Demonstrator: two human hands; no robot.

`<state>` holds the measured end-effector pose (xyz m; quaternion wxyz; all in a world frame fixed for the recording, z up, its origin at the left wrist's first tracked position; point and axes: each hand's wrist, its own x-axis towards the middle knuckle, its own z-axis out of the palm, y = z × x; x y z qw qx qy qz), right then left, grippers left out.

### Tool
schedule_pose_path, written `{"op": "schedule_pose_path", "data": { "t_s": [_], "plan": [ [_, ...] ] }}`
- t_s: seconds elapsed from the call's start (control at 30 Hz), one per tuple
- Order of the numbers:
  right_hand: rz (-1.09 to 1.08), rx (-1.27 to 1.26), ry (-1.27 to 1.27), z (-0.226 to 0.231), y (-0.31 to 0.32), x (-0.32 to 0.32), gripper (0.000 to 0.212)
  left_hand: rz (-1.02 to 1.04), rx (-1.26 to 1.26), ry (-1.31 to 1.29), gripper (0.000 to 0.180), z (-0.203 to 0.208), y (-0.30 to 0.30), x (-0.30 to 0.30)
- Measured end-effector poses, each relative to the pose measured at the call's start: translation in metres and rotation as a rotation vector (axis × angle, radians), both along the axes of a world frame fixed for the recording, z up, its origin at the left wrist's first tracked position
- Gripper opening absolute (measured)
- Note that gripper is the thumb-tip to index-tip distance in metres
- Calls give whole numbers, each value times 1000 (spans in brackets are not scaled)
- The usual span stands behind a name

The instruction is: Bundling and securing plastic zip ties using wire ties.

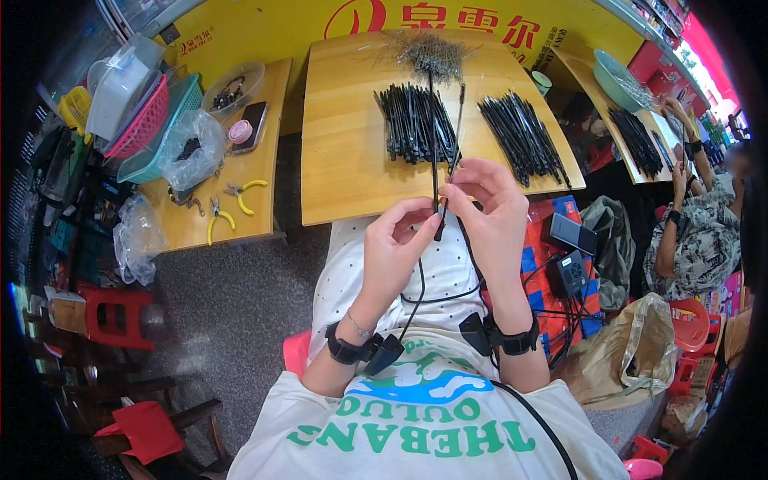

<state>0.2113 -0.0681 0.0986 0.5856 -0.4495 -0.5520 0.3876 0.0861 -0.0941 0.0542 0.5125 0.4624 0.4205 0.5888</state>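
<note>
Your L hand (396, 244) pinches the long black stick (433, 172) near its lower end, thumb against fingertips; the stick stands roughly upright in view, its far end up by the wire pile (432, 60). Your R hand (490, 214), just beside it, looks to be pinching the thin dark strip (460, 120). The two pcs nearly meet btwn your fingertips; can't tell if they touch, b/c fingers cover that bit.

Best to steady the stick w/ L and do the fine adjusting w/ R, light pinch, so neither pc twists. Bring the covered ends into sight to check alignment. Mind the far tip: it could snag in the wires. Watch the black cable (436, 301) over your lap too, it might catch. Middle bundle (412, 128) and R-side bundle (524, 140) lie on the table (340, 172), so elbows in, pls.
</note>
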Motion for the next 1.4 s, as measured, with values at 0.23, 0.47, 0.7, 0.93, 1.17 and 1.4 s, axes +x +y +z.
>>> {"op": "schedule_pose_path", "data": {
  "t_s": [0.23,0.47,0.7,0.93,1.17,1.4],
  "plan": [
    [128,-133,96,-2,11,14,23,-52,-7,58,25,2,0,-4],
    [262,-146,89,2,19,31,17,-112,-11,124,22,5,1,-9],
    [276,-167,87,1,18,36,12,-79,32,247,19,6,-1,-10],
    [254,-197,71,3,17,32,12,16,57,282,15,7,0,-5],
    [248,-160,38,-4,20,30,10,85,113,382,12,3,2,-2],
    [221,-134,102,-12,21,26,15,102,110,403,13,2,3,-3]
  ]
}}
